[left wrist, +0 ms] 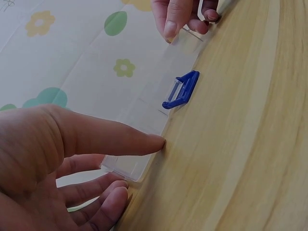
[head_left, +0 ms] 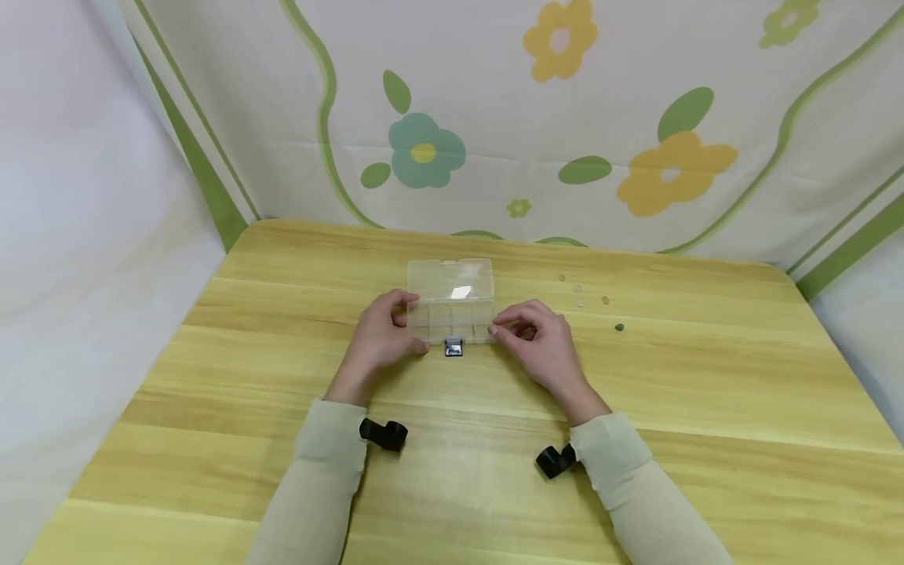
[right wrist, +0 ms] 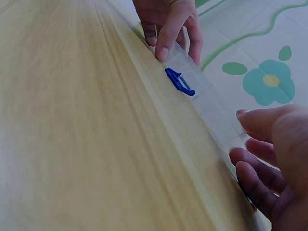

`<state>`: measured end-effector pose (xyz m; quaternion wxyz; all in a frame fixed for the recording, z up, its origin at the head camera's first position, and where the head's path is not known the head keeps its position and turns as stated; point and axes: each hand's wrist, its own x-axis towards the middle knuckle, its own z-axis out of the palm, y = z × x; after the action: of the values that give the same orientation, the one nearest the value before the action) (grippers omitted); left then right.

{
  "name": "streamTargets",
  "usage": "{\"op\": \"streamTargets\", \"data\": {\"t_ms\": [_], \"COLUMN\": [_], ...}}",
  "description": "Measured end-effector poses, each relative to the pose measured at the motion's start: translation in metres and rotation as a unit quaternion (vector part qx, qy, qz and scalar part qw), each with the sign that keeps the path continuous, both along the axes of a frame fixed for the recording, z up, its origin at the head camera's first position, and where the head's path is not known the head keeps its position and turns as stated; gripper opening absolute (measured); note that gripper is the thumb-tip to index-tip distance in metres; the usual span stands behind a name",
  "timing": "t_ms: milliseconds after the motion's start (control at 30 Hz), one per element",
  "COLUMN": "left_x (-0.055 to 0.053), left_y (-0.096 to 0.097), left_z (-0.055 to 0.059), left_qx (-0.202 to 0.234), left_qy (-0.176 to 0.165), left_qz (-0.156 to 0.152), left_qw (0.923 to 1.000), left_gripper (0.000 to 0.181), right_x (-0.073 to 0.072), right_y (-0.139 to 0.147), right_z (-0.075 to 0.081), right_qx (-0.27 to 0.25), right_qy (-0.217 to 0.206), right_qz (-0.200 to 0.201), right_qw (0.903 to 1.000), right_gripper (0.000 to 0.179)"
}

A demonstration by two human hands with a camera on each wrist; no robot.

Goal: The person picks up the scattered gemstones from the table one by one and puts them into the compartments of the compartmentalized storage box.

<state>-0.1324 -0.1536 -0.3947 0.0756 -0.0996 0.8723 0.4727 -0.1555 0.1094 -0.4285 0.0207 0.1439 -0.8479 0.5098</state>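
Observation:
A clear plastic compartment box [head_left: 452, 316] stands on the table with its transparent lid [head_left: 450, 276] raised at the back. A blue latch [head_left: 453, 348] hangs down from its front edge. My left hand [head_left: 381, 333] grips the left end, the thumb at the front edge and the fingers around the side. At the opposite end, my right hand [head_left: 540, 341] holds the right front corner between thumb and curled fingers. In the right wrist view the box's right end [right wrist: 224, 130] lies between that hand's thumb and fingers. No loose item shows clearly inside the compartments.
Right of the box lie a small dark green piece [head_left: 619, 327] and several tiny pale or brownish pieces [head_left: 577, 289], too small to identify. A wood-grain table [head_left: 466, 486] carries everything. Behind it hangs a flowered cloth [head_left: 487, 102].

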Motion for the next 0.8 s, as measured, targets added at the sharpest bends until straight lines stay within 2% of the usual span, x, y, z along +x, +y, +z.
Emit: {"op": "streamTargets", "data": {"t_ms": [800], "left_x": [-0.0001], "left_y": [0.0001], "left_z": [-0.0023], "left_qx": [0.002], "left_qy": [-0.001], "left_qz": [-0.003], "left_qw": [1.0000], "left_gripper": [0.082], "right_x": [-0.0011], "right_y": [0.0025], "right_z": [0.0004], "right_qx": [0.004], "right_qy": [-0.015], "right_qz": [-0.008], "right_qw": [0.9998], "right_gripper": [0.009]}}
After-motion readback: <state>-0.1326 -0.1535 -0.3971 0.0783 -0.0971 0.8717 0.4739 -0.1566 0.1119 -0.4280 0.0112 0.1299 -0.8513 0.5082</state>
